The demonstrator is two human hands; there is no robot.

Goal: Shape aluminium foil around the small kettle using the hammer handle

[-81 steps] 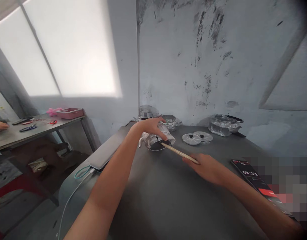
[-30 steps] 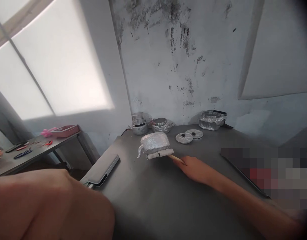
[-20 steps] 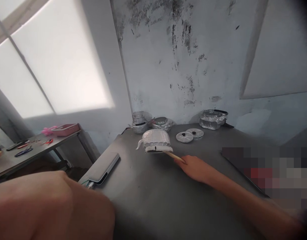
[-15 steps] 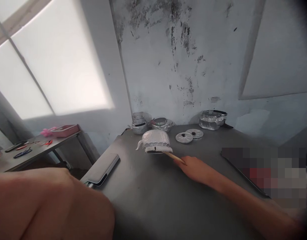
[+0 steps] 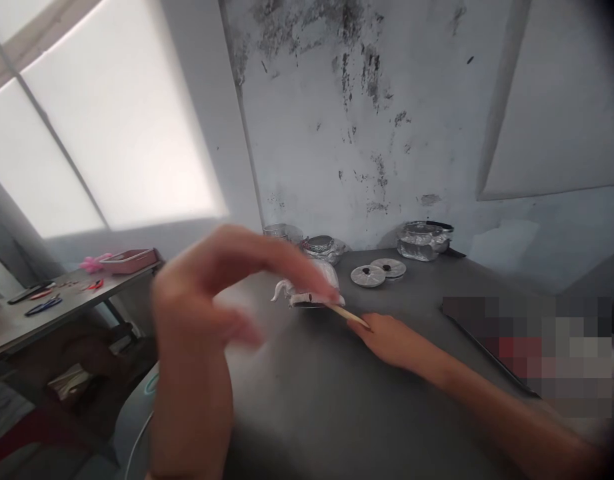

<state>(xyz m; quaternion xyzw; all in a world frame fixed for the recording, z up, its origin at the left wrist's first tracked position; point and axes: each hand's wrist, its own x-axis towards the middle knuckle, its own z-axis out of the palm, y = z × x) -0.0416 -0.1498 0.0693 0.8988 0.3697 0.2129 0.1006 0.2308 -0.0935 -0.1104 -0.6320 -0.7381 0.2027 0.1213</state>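
Observation:
My right hand (image 5: 387, 337) is closed around the pale wooden handle (image 5: 354, 316) of a saucepan. The saucepan (image 5: 314, 301) looks silvery white and wrapped in clear plastic, with a twisted plastic tail (image 5: 279, 289) sticking out to its left. My left hand (image 5: 227, 287), blurred by motion, is raised in front of the pan. Its thumb and fingers are apart with nothing between them. The fingertips overlap the pan's near side, close to the handle's base; whether they touch it I cannot tell. Part of the pan is hidden behind these fingers.
Two round lids (image 5: 368, 276) with black knobs lie on the grey table (image 5: 337, 413). Wrapped pots (image 5: 323, 247) and another wrapped pot (image 5: 421, 241) stand along the wall. A side table at left bears a pink tray (image 5: 131, 261) and pliers (image 5: 44, 306). A blurred-out patch covers the right.
My left hand has swung from the lower left up and right to the saucepan, with its fingers now spread. It now covers the power bank. My right hand and the pan look nearly unmoved.

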